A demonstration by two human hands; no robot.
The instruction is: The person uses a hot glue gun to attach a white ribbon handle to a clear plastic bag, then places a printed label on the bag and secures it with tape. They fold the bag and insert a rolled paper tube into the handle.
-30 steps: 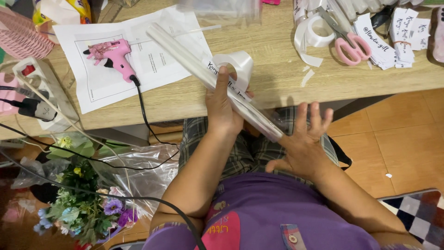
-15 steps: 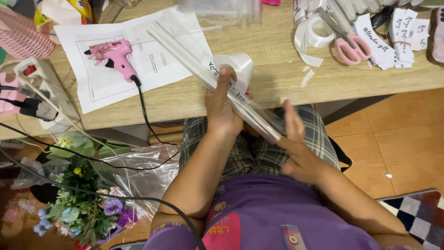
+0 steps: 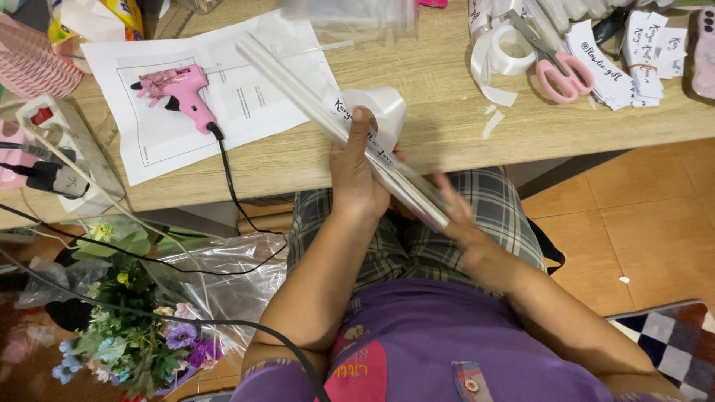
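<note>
From up here I see my left hand wrapped around the middle of a long roll of clear film; its fingers are closed on the roll, thumb on top, so the roll is held, not resting free. The roll runs diagonally, its far end lying on the white printed sheet beyond my fingertips, its near end jutting out over my lap. My right hand sits at that near end with the fingers spread and flat against the roll's tip; I judge it is steadying or smoothing the end, not gripping it.

Just beyond my left fingers a small white ribbon spool stands on the counter, touching or nearly touching the roll. A paper label shows on the roll under my thumb.

As for progress: no film is visibly pulled out or cut, the pink scissors lie well off to the right of my fingers, and the pink glue gun rests untouched to their left. It looks like an early stage.
</note>
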